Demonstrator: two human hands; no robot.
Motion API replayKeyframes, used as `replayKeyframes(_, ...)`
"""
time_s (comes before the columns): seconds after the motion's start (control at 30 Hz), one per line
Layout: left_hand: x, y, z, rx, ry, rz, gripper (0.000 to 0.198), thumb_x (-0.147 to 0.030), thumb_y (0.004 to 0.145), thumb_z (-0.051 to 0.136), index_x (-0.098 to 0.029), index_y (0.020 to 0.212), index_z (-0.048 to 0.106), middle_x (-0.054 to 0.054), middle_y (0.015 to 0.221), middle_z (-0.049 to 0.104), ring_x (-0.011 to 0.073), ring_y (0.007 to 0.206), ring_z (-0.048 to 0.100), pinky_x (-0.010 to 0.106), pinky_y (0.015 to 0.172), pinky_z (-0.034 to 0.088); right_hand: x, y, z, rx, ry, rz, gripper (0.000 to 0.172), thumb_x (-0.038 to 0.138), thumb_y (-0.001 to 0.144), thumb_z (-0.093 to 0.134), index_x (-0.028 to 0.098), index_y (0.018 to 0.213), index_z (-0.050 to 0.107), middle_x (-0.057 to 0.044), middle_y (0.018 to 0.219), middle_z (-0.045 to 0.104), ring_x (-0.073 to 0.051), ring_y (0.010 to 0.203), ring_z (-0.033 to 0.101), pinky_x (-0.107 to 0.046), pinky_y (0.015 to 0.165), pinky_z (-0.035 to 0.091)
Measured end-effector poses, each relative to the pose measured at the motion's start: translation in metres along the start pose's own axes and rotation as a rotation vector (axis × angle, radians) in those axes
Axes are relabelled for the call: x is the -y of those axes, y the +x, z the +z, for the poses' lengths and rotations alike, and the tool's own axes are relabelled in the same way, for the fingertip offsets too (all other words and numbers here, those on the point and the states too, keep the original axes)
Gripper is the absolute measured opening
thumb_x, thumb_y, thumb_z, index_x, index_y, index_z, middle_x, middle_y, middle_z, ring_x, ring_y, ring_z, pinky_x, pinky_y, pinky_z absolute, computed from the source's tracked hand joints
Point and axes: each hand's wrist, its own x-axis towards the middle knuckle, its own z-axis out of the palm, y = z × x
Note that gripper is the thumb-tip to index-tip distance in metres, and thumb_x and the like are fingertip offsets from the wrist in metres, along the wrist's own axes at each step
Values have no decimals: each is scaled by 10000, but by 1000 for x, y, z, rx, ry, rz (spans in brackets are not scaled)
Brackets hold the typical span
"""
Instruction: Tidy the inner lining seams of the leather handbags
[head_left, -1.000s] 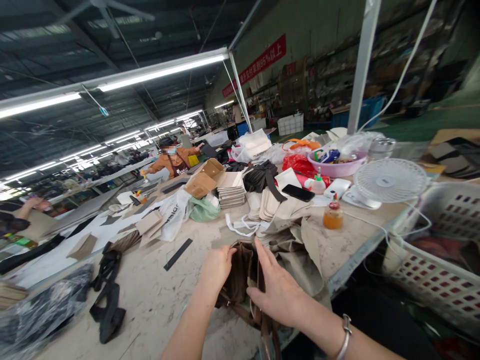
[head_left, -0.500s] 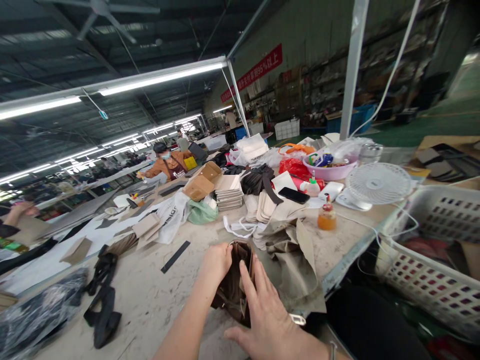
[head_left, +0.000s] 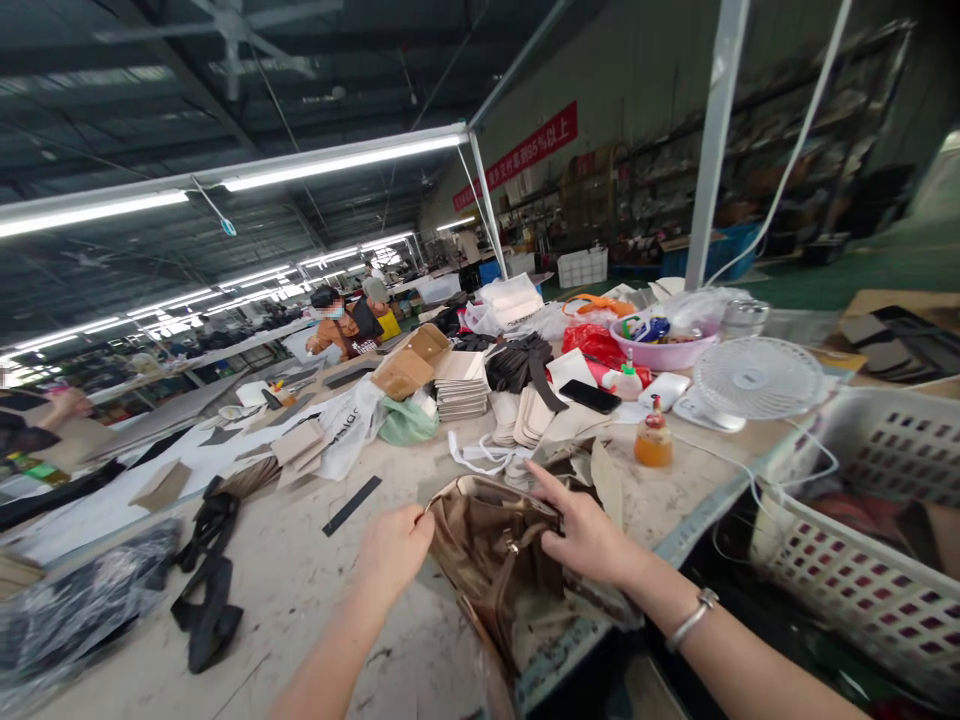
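A brown leather bag (head_left: 487, 545) lies on the worktable (head_left: 315, 590) right in front of me, its mouth facing away. My left hand (head_left: 394, 548) is closed on the left edge of the bag's opening. My right hand (head_left: 581, 530) grips the bag's right side, index finger stretched forward along the rim. A beige dust cloth (head_left: 600, 480) lies crumpled under and behind the bag. A metal bangle sits on my right wrist.
Stacks of card pieces (head_left: 461, 385), a cardboard box (head_left: 409, 362), a phone (head_left: 592, 396), an orange bottle (head_left: 652, 440), a white fan (head_left: 757, 378) and a pink bowl (head_left: 664, 350) crowd the table. Black straps (head_left: 206, 590) lie left. A white basket (head_left: 862, 520) stands right. A person works farther back.
The bag has been laid flatter and pulled wider open. My right hand moved from the bag's near side to grip its right edge; my left shifted slightly left along the rim.
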Motion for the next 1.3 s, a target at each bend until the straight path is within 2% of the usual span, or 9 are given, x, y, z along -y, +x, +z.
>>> replayKeyframes(0.1, 1, -13, 11, 62, -65, -27, 466, -456, 902, 338, -179, 747, 679, 73, 705, 699, 215, 680, 651, 269, 563, 388, -17, 8, 6, 23, 19, -45, 861, 39, 625, 478, 223, 1446, 299, -62, 1247, 610, -212, 1016, 630, -361, 924, 475)
replayKeyframes(0.17, 4, -19, 11, 78, -170, -37, 475, -538, 857, 420, -167, 1020, 668, 102, 923, 719, 247, 827, 667, 299, 665, 457, -23, 8, 9, 34, 35, -80, 833, 36, 622, 475, 219, 1425, 351, -56, 1301, 571, -228, 1156, 554, -387, 1007, 417)
replayKeyframes(0.23, 7, -23, 2, 54, -268, 27, 667, -533, 769, 578, -195, 1333, 468, 132, 1277, 582, 292, 1126, 569, 369, 883, 452, -25, 7, 7, 82, 36, -118, 834, 41, 615, 487, 218, 1420, 362, -60, 1356, 520, -239, 1219, 502, -401, 1044, 381)
replayKeyframes(0.33, 7, -26, -20, 62, -322, 297, 914, -454, 647, 745, -311, 1431, 298, 88, 1511, 292, 311, 1355, 316, 448, 1064, 324, -23, 6, 2, 159, 20, -143, 854, 49, 624, 495, 201, 1444, 310, -82, 1388, 482, -247, 1239, 480, -408, 1051, 373)
replayKeyframes(0.53, -28, -7, -21, -122, -396, 644, 211, -301, 812, 632, -238, 1011, 664, 57, 1218, 599, 202, 1100, 564, 347, 978, 428, -24, 4, -2, 140, 75, -178, 862, 57, 646, 536, 218, 1442, 248, -87, 1378, 466, -232, 1244, 458, -400, 1055, 368)
replayKeyframes(0.63, -46, 5, -1, -153, -340, 781, 178, -299, 824, 626, -197, 967, 656, 57, 1039, 671, 200, 1003, 590, 357, 941, 436, -26, 0, -5, 117, 82, -223, 817, 68, 632, 580, 226, 1387, 309, -93, 1391, 423, -250, 1291, 386, -426, 1091, 308)
replayKeyframes(0.87, -67, 7, 18, -146, -317, 649, 161, -335, 850, 588, -195, 809, 655, 25, 794, 691, 183, 805, 618, 329, 789, 456, -30, -2, -10, 235, 121, -218, 869, 150, 653, 701, 260, 1403, 275, -98, 1428, 355, -267, 1329, 328, -454, 1106, 259)
replayKeyframes(1.1, -61, 0, 13, 36, -309, 703, 223, -369, 802, 643, -209, 957, 667, 42, 906, 712, 203, 881, 639, 316, 820, 442, -21, -4, -16, 343, 126, -236, 1114, 427, 592, 827, 280, 1473, 162, -125, 1501, 252, -310, 1370, 250, -479, 1109, 243)
replayKeyframes(1.3, -61, 1, 20, 26, -309, 546, 77, -218, 833, 588, -228, 900, 625, -6, 855, 709, 172, 828, 636, 278, 753, 425, -14, 13, -12, 210, 98, -184, 804, 283, 775, 699, 273, 1449, 261, -105, 1353, 486, -247, 1230, 468, -433, 1034, 382)
